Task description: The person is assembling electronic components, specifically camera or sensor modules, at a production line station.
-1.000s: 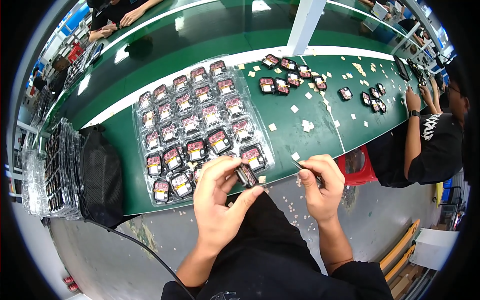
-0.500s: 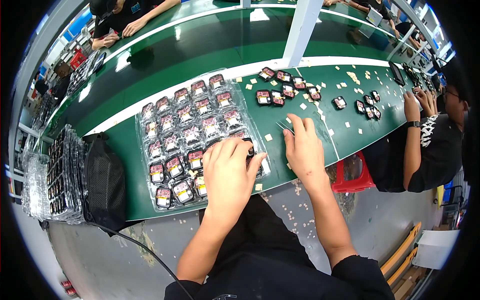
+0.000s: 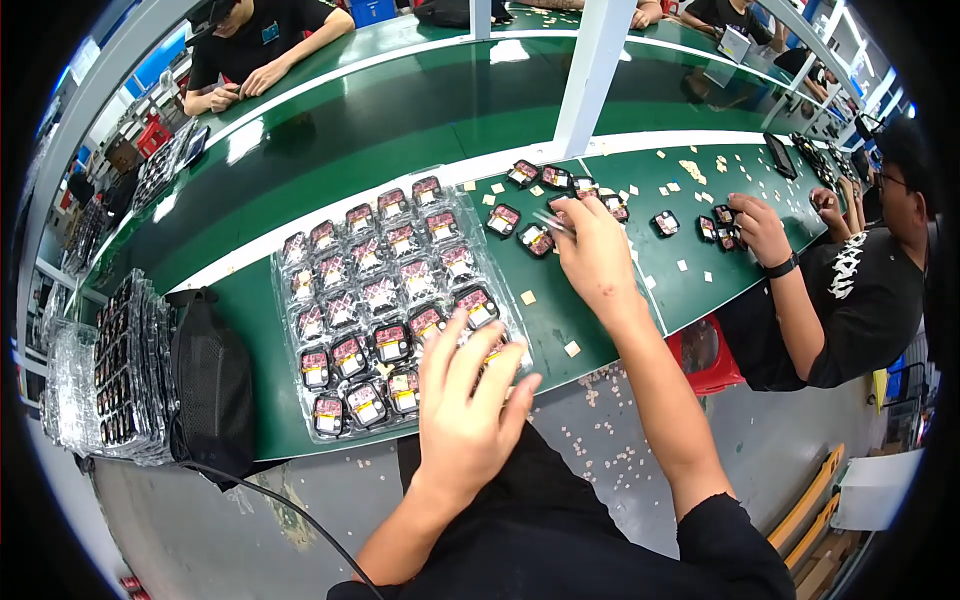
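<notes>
A clear plastic tray (image 3: 488, 262) lies on the green bench, its pockets filled with rows of small black square-cased parts with pink-and-white faces. Over the tray's near right corner, my left hand (image 3: 468, 405) is spread with nothing in it, hiding some pockets. My right hand (image 3: 597, 255) grips metal tweezers (image 3: 548, 222), whose tips point left among a loose group of the same black parts. Two of these, a tilted part (image 3: 503, 220) and another part (image 3: 536, 239), lie just left of and below the tweezers. Fingers partly cover others in the group.
Stacked filled trays (image 3: 135, 370) and a black mesh bag (image 3: 212, 380) stand at left. Small beige squares (image 3: 528, 297) lie scattered on bench and floor. A metal post (image 3: 590, 90) rises beyond my right hand. At right, a co-worker's hand (image 3: 758, 232) touches another group of parts.
My right hand has moved away from me to the loose parts with the tweezers. My left hand has drawn back and spread its fingers. Two loose parts have shifted nearer and turned.
</notes>
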Available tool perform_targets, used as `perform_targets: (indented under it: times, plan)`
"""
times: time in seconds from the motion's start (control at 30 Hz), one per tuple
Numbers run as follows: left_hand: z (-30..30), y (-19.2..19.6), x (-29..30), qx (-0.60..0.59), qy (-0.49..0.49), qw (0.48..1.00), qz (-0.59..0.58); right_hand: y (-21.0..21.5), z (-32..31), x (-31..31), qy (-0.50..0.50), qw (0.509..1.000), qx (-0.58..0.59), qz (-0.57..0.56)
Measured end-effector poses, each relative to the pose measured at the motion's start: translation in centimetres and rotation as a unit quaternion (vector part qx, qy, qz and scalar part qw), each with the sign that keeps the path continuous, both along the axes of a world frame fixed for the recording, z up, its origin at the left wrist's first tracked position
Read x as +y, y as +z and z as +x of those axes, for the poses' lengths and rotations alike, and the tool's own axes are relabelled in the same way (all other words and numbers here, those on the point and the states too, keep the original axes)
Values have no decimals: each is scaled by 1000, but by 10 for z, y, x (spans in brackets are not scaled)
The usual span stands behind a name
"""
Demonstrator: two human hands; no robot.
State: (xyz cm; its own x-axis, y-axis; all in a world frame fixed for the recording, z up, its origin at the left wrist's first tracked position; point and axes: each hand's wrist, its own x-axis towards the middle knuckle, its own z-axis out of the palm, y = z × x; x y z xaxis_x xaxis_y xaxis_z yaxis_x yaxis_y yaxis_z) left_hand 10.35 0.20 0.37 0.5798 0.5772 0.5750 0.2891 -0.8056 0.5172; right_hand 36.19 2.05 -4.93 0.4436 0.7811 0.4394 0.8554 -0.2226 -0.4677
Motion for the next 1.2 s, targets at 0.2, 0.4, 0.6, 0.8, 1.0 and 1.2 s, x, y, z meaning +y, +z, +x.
perform_targets:
  times: [0.2, 0.4, 0.6, 0.8, 1.0, 1.2]
  plan:
    - [-1, -42, -62, -58, -188, 976, -97, -4, 41, 59, 62, 995, -77, 12]
    - [-13, -101, -103, 22, -286, 931, -224, 7, 28, 48, 119, 972, -105, -175]
    - [-36, -149, -97, 107, -253, 915, -296, 9, -11, -5, 155, 966, -102, -181]
    - [-49, -176, -89, 106, -223, 908, -338, 16, 78, -61, -28, 981, -180, -61]
    - [-47, -179, -88, 100, -221, 896, -372, 2, 254, -135, -347, 911, -104, -198]
    - [-38, -178, -85, 109, -214, 891, -385, -31, 283, -149, -168, 981, 14, -100]
